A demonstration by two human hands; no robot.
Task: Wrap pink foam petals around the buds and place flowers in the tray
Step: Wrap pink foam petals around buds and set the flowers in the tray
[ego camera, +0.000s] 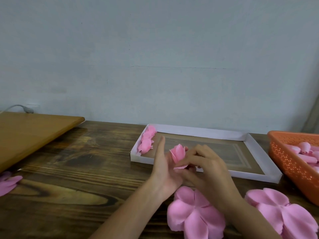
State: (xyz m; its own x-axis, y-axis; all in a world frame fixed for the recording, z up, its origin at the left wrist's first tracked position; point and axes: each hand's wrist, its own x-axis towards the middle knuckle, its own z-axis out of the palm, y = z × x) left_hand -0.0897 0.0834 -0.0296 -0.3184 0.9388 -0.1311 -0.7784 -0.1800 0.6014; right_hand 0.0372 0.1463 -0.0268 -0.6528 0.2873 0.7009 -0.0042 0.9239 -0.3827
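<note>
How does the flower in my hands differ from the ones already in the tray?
The held flower is single, raised between the left hand and right hand, one petal loose at its base. The tray flowers are several, lying in a row along the left wall of the tray, untouched. Both are pink foam.

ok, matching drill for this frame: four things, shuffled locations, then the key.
Things:
1. finished flowers
2. orange basket
3. half-wrapped flower
4. flat petal cutouts

Places:
a. between left hand and right hand
b. right edge of the table
c. left end of the tray
d. lying flat at the table's near edge

Pairs: 1-c, 2-b, 3-a, 4-d.
</note>
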